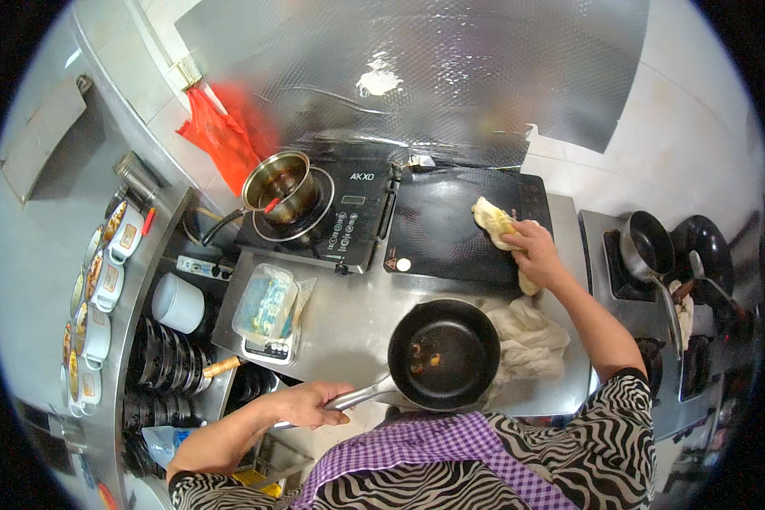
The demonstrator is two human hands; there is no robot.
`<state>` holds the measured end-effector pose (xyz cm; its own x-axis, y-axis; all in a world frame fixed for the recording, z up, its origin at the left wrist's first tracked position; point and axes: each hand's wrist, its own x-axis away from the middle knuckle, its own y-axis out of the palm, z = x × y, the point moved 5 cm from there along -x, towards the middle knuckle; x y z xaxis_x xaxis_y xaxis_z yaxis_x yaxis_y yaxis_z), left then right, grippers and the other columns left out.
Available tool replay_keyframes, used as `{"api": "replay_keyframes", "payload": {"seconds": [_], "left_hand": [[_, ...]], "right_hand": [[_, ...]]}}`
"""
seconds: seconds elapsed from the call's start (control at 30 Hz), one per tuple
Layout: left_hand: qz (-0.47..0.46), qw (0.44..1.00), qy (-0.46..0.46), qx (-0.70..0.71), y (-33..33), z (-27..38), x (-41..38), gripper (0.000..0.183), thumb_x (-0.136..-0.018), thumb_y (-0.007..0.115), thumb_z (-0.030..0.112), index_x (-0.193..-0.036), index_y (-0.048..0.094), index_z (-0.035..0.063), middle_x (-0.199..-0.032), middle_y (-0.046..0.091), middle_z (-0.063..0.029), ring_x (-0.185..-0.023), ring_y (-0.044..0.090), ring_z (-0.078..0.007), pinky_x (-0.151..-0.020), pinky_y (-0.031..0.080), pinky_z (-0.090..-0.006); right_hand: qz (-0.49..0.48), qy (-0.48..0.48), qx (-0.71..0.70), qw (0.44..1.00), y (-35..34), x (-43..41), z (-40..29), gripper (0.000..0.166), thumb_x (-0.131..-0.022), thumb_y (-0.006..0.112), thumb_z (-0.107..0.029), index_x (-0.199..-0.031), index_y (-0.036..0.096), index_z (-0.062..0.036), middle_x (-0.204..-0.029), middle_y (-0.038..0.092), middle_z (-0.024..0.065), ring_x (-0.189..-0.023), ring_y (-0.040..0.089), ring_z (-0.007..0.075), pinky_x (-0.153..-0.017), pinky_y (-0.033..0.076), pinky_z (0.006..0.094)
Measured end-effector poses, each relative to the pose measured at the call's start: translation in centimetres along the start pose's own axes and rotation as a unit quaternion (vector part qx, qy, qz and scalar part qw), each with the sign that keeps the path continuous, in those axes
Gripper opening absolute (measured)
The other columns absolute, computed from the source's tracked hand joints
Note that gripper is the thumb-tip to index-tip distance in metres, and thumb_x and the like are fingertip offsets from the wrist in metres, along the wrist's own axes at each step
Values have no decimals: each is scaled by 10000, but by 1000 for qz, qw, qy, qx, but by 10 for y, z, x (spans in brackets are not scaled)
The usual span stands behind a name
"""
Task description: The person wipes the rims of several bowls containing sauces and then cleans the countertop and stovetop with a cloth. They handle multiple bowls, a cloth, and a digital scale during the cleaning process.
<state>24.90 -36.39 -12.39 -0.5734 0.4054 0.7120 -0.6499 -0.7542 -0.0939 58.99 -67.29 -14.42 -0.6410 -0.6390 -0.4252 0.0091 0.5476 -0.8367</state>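
Note:
My left hand [311, 404] grips the metal handle of a black frying pan [456, 366] at the counter's front edge. A few small orange-brown food scraps [426, 360] lie inside it. My right hand [537, 252] holds a yellow-stained cloth [494, 220] against the right part of a black induction cooktop [443, 213]. A crumpled pale cloth [529, 341] lies on the counter just right of the pan. To the left, a small metal saucepan [287, 191] with a black handle stands on a second induction cooktop [350, 220].
A plastic container [264, 303] sits on a kitchen scale [269, 352]. White handled dishes [95, 338] of food line the left shelf, above stacked black pans [169, 360]. Another pan [647, 245] and a black wok [704, 255] stand on the right. A red plastic bag [220, 137] hangs at the wall.

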Motion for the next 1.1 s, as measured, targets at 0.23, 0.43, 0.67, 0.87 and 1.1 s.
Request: {"api": "replay_keyframes", "payload": {"seconds": [0.23, 0.43, 0.67, 0.87, 1.1], "left_hand": [[149, 982, 100, 61, -31, 94, 19, 230, -884, 637, 107, -1076, 515, 76, -724, 522, 32, -508, 466, -46, -455, 391, -201], [208, 953, 197, 98, -67, 175, -83, 227, -860, 624, 85, -1044, 510, 16, -699, 531, -3, -492, 491, -71, -430, 406, -215], [199, 945, 206, 155, -94, 173, -167, 220, -880, 617, 162, -983, 534, -15, -723, 584, -72, -510, 555, -130, -428, 460, -268], [262, 924, 277, -4, -95, 183, -87, 449, -941, 547, 311, -1227, 500, -32, -915, 668, -118, -687, 633, -175, -663, 534, -310], [560, 673, 459, 150, -203, 19, 99, 144, -924, 568, 34, -1062, 612, 29, -893, 642, -39, -770, 615, -93, -737, 526, -255]], "right_hand": [[-93, 105, -70, 988, 27, -25, -29, 678, -671, 758, -176, -1261, 476, 5, -1221, 540, 182, -1090, 520, 385, -956, 411, 429], [-117, -228, -58, 965, 44, -19, -106, 526, -663, 589, 58, -1136, 660, -161, -1253, 574, 55, -1226, 486, 274, -978, 374, 496], [-159, -142, -50, 976, 68, 23, -144, 489, -722, 567, -33, -1187, 631, -170, -1300, 536, 49, -1248, 452, 230, -904, 368, 521], [-108, 180, -482, 850, 121, -9, -178, 377, -884, 565, -178, -1241, 553, -58, -1161, 576, 145, -1101, 543, 283, -901, 457, 369], [-1, 94, -52, 994, 150, -142, -237, 582, -829, 601, -285, -1347, 451, -64, -1444, 319, 254, -1377, 235, 410, -1074, 240, 592]]}}
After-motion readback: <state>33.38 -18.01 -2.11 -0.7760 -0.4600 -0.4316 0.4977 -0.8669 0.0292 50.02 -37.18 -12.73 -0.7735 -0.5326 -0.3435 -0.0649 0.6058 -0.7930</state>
